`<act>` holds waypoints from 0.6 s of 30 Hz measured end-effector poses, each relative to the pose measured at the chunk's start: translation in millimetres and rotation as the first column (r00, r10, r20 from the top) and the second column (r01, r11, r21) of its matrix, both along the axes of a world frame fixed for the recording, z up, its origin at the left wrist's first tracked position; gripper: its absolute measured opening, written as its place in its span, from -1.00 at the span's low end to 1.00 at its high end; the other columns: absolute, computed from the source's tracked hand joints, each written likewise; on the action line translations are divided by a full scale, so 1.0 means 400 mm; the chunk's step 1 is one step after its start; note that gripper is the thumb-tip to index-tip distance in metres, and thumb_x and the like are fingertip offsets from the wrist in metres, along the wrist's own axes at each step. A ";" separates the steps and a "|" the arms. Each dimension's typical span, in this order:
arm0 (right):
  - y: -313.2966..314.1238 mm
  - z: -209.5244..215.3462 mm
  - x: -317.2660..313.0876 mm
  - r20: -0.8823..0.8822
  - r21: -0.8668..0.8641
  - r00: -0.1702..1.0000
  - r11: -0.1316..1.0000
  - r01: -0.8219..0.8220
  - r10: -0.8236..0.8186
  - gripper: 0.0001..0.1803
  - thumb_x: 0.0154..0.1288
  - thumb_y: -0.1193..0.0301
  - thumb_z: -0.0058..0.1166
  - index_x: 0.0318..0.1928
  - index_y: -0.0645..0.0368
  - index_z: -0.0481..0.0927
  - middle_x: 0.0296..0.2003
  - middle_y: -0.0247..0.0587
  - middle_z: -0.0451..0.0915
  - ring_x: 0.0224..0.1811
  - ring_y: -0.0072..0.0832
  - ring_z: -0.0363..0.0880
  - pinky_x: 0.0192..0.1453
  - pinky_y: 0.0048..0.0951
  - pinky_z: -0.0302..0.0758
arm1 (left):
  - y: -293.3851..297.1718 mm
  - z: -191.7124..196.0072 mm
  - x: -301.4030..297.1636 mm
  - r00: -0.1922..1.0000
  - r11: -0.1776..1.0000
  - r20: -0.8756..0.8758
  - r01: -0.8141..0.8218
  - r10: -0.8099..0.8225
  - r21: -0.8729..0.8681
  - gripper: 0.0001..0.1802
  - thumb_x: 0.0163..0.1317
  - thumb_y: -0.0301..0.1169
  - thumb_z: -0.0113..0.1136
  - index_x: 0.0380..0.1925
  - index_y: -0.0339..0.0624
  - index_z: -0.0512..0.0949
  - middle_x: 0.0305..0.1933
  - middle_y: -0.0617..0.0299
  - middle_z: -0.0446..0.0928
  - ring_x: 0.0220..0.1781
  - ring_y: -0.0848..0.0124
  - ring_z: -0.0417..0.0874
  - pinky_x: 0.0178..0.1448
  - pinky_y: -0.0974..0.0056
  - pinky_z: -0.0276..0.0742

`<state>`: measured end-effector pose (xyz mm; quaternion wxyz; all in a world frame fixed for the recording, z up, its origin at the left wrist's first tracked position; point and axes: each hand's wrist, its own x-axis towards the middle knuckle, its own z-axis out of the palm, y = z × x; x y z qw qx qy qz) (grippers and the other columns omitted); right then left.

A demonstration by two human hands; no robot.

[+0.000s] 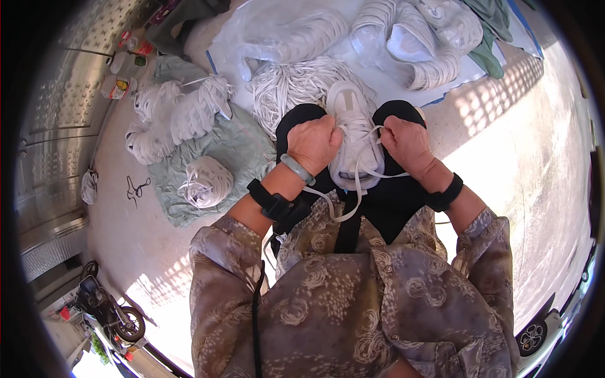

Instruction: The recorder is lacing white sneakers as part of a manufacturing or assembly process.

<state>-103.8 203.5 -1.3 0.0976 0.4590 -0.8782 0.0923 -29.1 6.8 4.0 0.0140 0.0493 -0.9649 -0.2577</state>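
Note:
A white sneaker (350,154) rests on the black cloth across my lap, its toe pointing away from me. White shoelace (360,188) runs over its tongue, and a loose loop hangs down toward my shirt. My left hand (314,145) is closed at the shoe's left side, pinching the lace near the eyelets. On the other side, my right hand (406,144) is also closed, with a strand of lace drawn between its fingers and the shoe. The fingertips of both hands are partly hidden.
Ahead lies a big heap of white laces (296,88) beside plastic-wrapped rows of white shoes (409,44). To the left, a green cloth (242,142) carries a stack of white shoes (183,116) and a bundled one (208,181). Scissors (136,189) lie on the floor.

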 end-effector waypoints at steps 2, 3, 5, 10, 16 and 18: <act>0.003 -0.025 0.011 0.728 -0.175 0.672 0.912 0.370 -0.133 -0.76 0.05 0.34 0.07 -0.57 0.23 0.40 -0.68 -0.12 0.45 -0.56 -0.20 0.51 -0.51 -0.28 0.39 | -0.003 -0.015 0.007 0.999 0.996 0.023 -0.029 0.028 0.081 -0.71 0.06 -0.19 0.04 -0.61 -0.19 0.41 -0.59 0.03 0.51 -0.45 0.01 0.55 -0.34 -0.01 0.43; 0.003 -0.034 0.015 0.773 -0.202 0.628 0.907 0.369 -0.083 -0.70 0.11 0.27 0.06 -0.53 0.27 0.38 -0.69 -0.02 0.43 -0.57 -0.07 0.47 -0.47 -0.20 0.37 | -0.002 -0.027 0.012 0.996 0.992 0.083 -0.049 0.039 0.120 -0.71 0.07 -0.18 0.04 -0.61 -0.17 0.42 -0.59 0.03 0.51 -0.46 0.01 0.54 -0.34 -0.02 0.43; 0.003 -0.047 0.018 0.807 -0.204 0.589 0.912 0.356 -0.049 -0.71 0.10 0.28 0.05 -0.53 0.26 0.38 -0.68 -0.03 0.45 -0.56 -0.07 0.47 -0.46 -0.19 0.38 | 0.006 -0.053 0.024 0.988 0.985 0.144 -0.073 0.051 0.156 -0.71 0.08 -0.18 0.04 -0.62 -0.16 0.43 -0.58 0.04 0.51 -0.46 0.00 0.54 -0.33 -0.03 0.42; 0.021 -0.041 -0.004 0.417 -0.237 0.908 0.959 0.154 -0.043 -0.78 0.14 0.40 0.01 -0.56 0.21 0.34 -0.69 -0.12 0.45 -0.64 -0.21 0.48 -0.55 -0.30 0.39 | 0.000 -0.059 0.037 0.983 0.991 -0.182 0.005 -0.030 -0.137 -0.79 0.04 -0.35 0.07 -0.67 -0.18 0.38 -0.66 0.05 0.45 -0.53 0.07 0.52 -0.46 0.05 0.42; 0.026 -0.048 -0.031 0.558 -0.346 0.823 0.872 0.347 -0.106 -0.88 0.21 0.41 -0.02 -0.31 0.20 0.45 -0.54 -0.20 0.50 -0.53 -0.44 0.52 -0.45 -0.43 0.39 | -0.037 -0.064 0.000 0.949 0.968 -0.308 0.004 0.075 0.249 -0.89 0.07 -0.45 0.02 -0.55 -0.23 0.47 -0.71 0.17 0.44 -0.64 0.32 0.50 -0.51 0.28 0.43; 0.002 -0.052 -0.028 0.671 -0.474 0.740 0.796 0.375 0.052 -0.86 0.24 0.40 -0.03 -0.27 0.21 0.47 -0.52 -0.28 0.50 -0.49 -0.53 0.50 -0.40 -0.50 0.38 | -0.013 -0.085 0.001 0.978 0.838 -0.098 -0.104 0.184 0.536 -0.88 0.12 -0.44 0.02 -0.49 -0.22 0.52 -0.66 0.32 0.45 -0.64 0.54 0.44 -0.52 0.40 0.37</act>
